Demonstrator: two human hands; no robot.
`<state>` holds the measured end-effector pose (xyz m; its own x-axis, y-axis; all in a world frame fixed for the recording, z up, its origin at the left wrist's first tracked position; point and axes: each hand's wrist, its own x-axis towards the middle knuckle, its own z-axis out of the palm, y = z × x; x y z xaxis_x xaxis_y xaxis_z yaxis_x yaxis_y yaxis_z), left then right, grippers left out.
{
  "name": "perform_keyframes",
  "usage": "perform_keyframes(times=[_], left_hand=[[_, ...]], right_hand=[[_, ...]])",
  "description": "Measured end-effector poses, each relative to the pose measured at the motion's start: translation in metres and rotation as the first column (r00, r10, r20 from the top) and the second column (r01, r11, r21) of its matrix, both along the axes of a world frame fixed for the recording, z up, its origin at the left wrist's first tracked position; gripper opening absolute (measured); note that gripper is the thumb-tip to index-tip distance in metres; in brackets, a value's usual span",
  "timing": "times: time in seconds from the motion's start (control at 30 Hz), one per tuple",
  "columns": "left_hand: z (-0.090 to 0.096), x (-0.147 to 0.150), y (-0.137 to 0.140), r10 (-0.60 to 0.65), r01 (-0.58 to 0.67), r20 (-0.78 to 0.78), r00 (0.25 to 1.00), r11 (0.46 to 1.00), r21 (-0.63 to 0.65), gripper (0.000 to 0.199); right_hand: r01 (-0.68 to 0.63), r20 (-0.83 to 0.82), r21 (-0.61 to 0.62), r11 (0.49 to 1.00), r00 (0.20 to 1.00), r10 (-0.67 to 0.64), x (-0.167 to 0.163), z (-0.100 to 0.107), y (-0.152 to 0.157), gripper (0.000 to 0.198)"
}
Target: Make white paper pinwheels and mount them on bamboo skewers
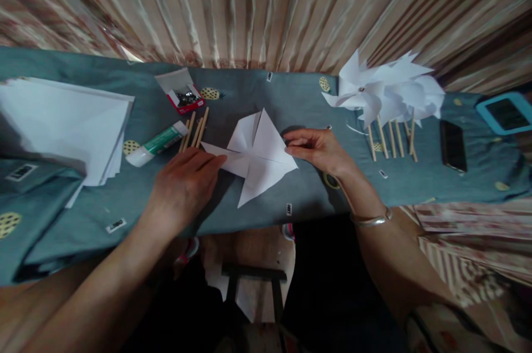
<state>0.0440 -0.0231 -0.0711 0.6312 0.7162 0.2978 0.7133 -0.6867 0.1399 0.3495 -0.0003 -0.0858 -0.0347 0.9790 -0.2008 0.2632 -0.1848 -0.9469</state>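
1. Labels. The glue stick bears a green label with pale lettering, too blurred to read. Small printed word patches recur on the grey-green cloth of the desk, among yellow pineapple motifs; their letters are likewise unclear.
2. Left hand. The forearm rises from the lower left; the hand is back-up, with curled fingers close together at the left blade of the paper pinwheel. Whether they pinch or merely press the blade cannot be told.
3. Right hand. The forearm, with a silver bracelet at the wrist, reaches in from the lower right. Thumb and index are narrowly spaced at the pinwheel's right edge; a firm grip cannot be confirmed.
4. Paper pinwheel. It lies on the cloth between the two hands, its pointed blades spread around the centre.
5. Surroundings. Wooden sticks lie beside the glue stick, below an open red box of shiny metal pieces. White sheets are stacked at far left. At right, white pinwheels on sticks lie heaped near a dark phone and a blue-framed device.
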Motion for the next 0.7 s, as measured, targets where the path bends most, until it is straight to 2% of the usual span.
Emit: perform_keyframes(times=[0.07, 0.17, 0.2, 0.27, 0.33, 0.4, 0.53, 0.7], left_hand=[[0.003, 0.0, 0.004, 0.031, -0.032, -0.015, 0.999, 0.998, -0.056, 0.031], [0.004, 0.009, 0.002, 0.023, -0.024, 0.076, 0.997, 1.0, 0.013, 0.031], [0.003, 0.015, -0.001, -0.004, -0.003, 0.119, 0.993, 0.998, 0.063, 0.028], [0.001, 0.029, -0.01, -0.129, 0.117, 0.15, 0.98, 0.989, 0.087, 0.02], [-0.001, 0.043, -0.02, -0.2, 0.203, 0.068, 0.977, 0.979, -0.029, 0.014], [-0.003, 0.054, -0.027, -0.22, 0.22, 0.005, 0.975, 0.972, -0.081, 0.011], [-0.003, 0.062, -0.031, -0.204, 0.198, -0.054, 0.977, 0.974, -0.107, 0.011], [0.0, 0.061, -0.03, -0.208, 0.196, -0.108, 0.972, 0.974, -0.112, 0.014]], right_hand=[[-0.017, -0.016, -0.015, 1.0, 1.0, 0.017, 0.002, 0.002, -0.005, 0.035], [-0.014, 0.007, 0.01, 1.0, 1.0, 0.014, 0.006, 0.002, -0.009, 0.034], [-0.005, 0.028, 0.029, 1.0, 1.0, 0.004, 0.007, 0.001, -0.01, 0.033], [0.015, 0.089, 0.071, 0.997, 0.996, -0.022, 0.009, -0.001, -0.009, 0.03], [0.025, 0.175, 0.125, 0.992, 0.983, -0.047, 0.009, -0.002, -0.008, 0.029], [0.011, 0.282, 0.188, 0.982, 0.957, -0.065, 0.008, -0.002, -0.008, 0.031], [-0.042, 0.444, 0.28, 0.959, 0.891, -0.091, 0.007, 0.004, -0.013, 0.031], [-0.095, 0.456, 0.315, 0.944, 0.888, -0.063, 0.007, 0.008, -0.021, 0.027]])
